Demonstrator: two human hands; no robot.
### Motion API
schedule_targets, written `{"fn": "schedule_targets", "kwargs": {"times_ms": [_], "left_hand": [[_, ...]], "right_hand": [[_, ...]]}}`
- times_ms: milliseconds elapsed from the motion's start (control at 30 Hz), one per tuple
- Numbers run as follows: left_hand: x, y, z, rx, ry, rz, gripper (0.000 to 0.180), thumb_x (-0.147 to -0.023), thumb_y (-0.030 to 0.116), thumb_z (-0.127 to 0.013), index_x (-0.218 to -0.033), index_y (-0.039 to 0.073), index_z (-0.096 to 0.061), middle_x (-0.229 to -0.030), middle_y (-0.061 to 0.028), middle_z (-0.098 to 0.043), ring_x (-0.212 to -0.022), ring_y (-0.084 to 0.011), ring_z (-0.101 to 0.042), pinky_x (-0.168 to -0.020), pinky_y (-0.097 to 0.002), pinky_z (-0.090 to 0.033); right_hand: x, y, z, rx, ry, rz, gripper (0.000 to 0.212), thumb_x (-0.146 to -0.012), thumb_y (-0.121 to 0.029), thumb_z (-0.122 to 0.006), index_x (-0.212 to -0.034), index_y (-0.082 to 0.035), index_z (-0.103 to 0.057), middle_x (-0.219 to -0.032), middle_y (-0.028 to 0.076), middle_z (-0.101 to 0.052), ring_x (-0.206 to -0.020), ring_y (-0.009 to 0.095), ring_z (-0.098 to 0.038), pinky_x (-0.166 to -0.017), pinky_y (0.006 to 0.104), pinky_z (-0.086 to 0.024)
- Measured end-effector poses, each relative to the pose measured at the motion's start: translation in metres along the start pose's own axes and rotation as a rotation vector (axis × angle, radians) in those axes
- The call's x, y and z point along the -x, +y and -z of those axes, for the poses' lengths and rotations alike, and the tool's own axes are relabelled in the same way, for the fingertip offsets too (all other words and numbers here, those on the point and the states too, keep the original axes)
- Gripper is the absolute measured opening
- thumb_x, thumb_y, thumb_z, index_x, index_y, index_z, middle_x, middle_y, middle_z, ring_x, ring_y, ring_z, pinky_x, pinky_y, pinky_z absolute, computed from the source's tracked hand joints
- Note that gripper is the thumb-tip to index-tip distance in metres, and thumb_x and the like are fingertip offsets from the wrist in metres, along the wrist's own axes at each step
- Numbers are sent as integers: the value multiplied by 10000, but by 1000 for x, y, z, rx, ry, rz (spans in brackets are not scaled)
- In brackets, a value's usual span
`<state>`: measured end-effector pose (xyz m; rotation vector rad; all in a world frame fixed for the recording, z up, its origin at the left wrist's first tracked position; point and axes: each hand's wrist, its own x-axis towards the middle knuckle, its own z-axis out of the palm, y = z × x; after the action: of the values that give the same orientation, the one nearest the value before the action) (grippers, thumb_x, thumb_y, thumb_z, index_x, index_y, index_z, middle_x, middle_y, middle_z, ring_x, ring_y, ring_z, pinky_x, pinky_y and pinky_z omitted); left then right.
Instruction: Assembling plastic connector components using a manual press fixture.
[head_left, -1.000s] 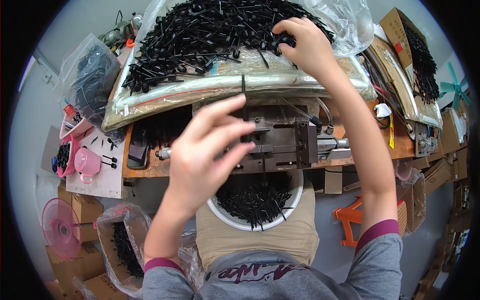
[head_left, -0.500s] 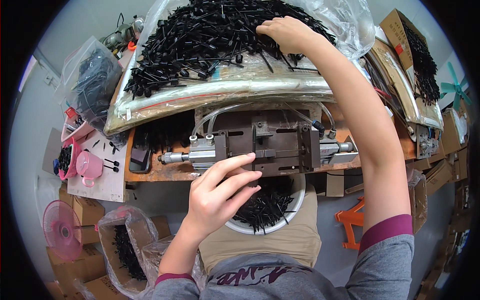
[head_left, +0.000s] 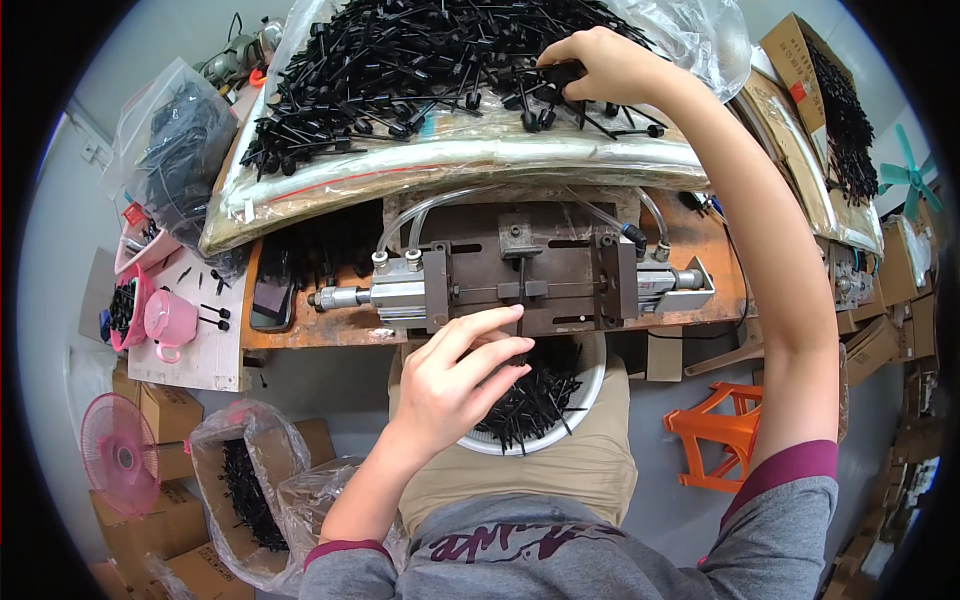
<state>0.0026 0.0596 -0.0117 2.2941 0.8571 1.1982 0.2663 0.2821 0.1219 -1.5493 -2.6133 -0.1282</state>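
The left hand [head_left: 445, 385] is hovering just below the middle of the frame, its thumb and fingers bending toward one another beside a slim black rod [head_left: 521, 270]; whether they are pinching it, I cannot tell. The right hand [head_left: 620, 72] is lying at the top of the frame, right of centre, curling its thumb and fingers around black pieces [head_left: 562, 76] at the edge of a heap; how firmly it is gripping them, I cannot tell.

The heap of black parts [head_left: 400, 70] is filling the top centre, resting on a plastic-covered board [head_left: 350, 175]. The rod is standing out along the middle of a dark metal fixture [head_left: 570, 222], which is sitting on the orange-brown tabletop [head_left: 725, 290] at the centre. Clear hoses [head_left: 440, 202] are curving over the fixture. Below it, a round white basket [head_left: 598, 395] is holding more black parts on the person's lap, partly behind the left hand.

At centre left, a phone [head_left: 272, 300] is lying on the tabletop, and a pink cup [head_left: 170, 318] is standing farther left. A pink fan [head_left: 120, 455] is occupying the lower left, and an orange stool [head_left: 715, 435] is standing at the lower right.
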Motion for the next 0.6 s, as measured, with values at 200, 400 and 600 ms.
{"fn": "schedule_targets", "kwargs": {"times_ms": [200, 400, 600], "left_hand": [[6, -1, -16, -107, 15, 15, 304, -691, 16, -823, -981, 28, -729, -1242, -125, -662, -917, -239, -699, -784, -330, -583], [8, -2, -29, -255, 20, 4, 287, -707, 40, -807, -978, 22, -712, -1273, -132, -663, -968, -286, -694, -814, -353, -580], [7, -6, -38, -436, -51, -58, 232, -741, 64, -782, -955, 26, -701, -1280, -130, -665, -925, -267, -704, -884, -367, -572]], "right_hand": [[26, -18, -5, 97, 114, 113, 350, -817, -187, -772, -1156, -108, -737, -1143, 95, -697, -1069, 285, -646, -942, 390, -526], [45, -24, -12, 284, 368, 208, 288, -783, -149, -786, -1066, -96, -769, -1118, 45, -650, -1072, 230, -592, -903, 349, -506], [46, -3, -29, -4, 482, 48, 277, -836, -205, -724, -1049, -29, -728, -893, 96, -667, -809, 242, -649, -763, 371, -529]]}}
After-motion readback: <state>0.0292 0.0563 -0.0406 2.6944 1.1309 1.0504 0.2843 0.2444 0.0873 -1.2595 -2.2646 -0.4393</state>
